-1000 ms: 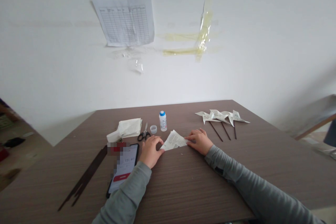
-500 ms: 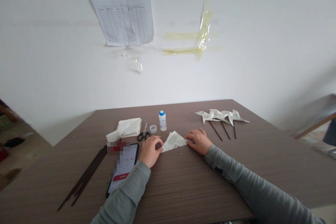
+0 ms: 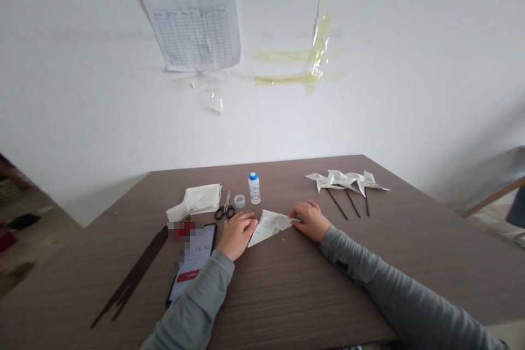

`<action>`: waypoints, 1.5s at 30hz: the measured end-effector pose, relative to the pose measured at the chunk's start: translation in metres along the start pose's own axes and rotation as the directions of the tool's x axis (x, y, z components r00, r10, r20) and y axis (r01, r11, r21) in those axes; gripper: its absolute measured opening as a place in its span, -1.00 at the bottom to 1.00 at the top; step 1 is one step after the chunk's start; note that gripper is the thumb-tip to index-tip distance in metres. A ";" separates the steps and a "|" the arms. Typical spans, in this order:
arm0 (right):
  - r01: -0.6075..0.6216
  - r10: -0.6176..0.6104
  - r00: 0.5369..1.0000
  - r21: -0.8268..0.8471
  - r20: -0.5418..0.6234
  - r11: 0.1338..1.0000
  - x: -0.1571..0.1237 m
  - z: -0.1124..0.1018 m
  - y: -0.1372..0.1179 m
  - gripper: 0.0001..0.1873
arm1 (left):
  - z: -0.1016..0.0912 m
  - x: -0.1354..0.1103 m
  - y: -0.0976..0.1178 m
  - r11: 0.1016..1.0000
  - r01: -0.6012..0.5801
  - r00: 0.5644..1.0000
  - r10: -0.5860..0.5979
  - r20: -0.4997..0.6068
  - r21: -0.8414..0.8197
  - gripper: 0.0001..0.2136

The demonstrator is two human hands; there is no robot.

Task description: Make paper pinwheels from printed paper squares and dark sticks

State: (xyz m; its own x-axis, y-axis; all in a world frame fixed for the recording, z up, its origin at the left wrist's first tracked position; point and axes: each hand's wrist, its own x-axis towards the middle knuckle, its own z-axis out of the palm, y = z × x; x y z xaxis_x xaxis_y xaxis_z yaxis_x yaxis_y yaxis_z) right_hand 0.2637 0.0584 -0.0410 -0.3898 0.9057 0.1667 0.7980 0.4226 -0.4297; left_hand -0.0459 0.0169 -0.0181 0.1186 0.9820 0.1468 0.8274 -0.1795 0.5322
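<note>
A folded piece of printed paper [image 3: 268,226] lies on the table between my hands, one corner pointing toward me. At its left edge, my left hand [image 3: 237,236] is closed, with thumb and fingertips on the paper. My right hand [image 3: 311,222] pinches the paper's right corner, and its fingertips are partly hidden. Just behind the paper stands a white glue bottle [image 3: 255,190] with a blue top. Beside it are a clear cap [image 3: 239,202] and black-handled scissors [image 3: 225,209], close to my left fingers.
A stack of paper squares [image 3: 202,198] sits at the back left. Dark thin sticks [image 3: 139,273] and a phone [image 3: 196,257] lie left of my left forearm. Several paper pinwheels [image 3: 340,179] on dark sticks rest at the back right. A printed sheet [image 3: 197,33] is taped to the wall.
The paper has turned, its left corner swinging toward me. My left fingers have shifted slightly up along its edge; my right hand has barely moved.
</note>
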 end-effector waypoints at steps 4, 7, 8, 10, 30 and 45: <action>-0.001 0.001 1.000 0.004 0.007 1.000 -0.001 -0.001 -0.001 -0.76 | -0.007 -0.002 0.013 0.991 0.130 0.987 -0.133 0.095 0.033 -0.58; 0.012 -0.012 1.000 0.020 0.012 1.000 0.000 -0.002 0.000 -0.80 | -0.009 -0.003 0.016 0.990 0.134 0.982 -0.140 0.125 0.049 -0.51; 0.023 -0.023 1.000 0.031 0.011 0.999 0.000 -0.002 0.001 -0.81 | -0.009 -0.003 0.016 0.990 0.128 0.982 -0.135 0.133 0.056 -0.51; 0.053 -0.054 0.999 0.057 0.005 0.997 0.000 -0.004 0.003 -0.83 | -0.009 -0.003 0.015 0.991 0.113 0.982 -0.123 0.142 0.072 -0.54; 0.074 -0.075 0.997 0.027 0.027 0.997 -0.001 -0.004 0.002 -0.93 | -0.012 -0.013 0.016 0.994 0.036 0.985 -0.052 0.166 0.100 -0.60; 0.364 -0.370 0.925 0.073 0.084 0.928 -0.006 0.025 -0.011 -0.09 | 0.005 -0.012 0.016 0.978 -0.061 0.998 0.064 -0.006 0.201 -0.55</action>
State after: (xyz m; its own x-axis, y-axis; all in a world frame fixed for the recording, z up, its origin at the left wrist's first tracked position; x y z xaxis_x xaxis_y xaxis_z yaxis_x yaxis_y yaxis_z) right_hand 0.2462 0.0480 -0.0592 -0.6945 0.6789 0.2384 0.5653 0.7198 -0.4029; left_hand -0.0312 0.0025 -0.0149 0.1678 0.9683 0.1852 0.9121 -0.2238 0.3434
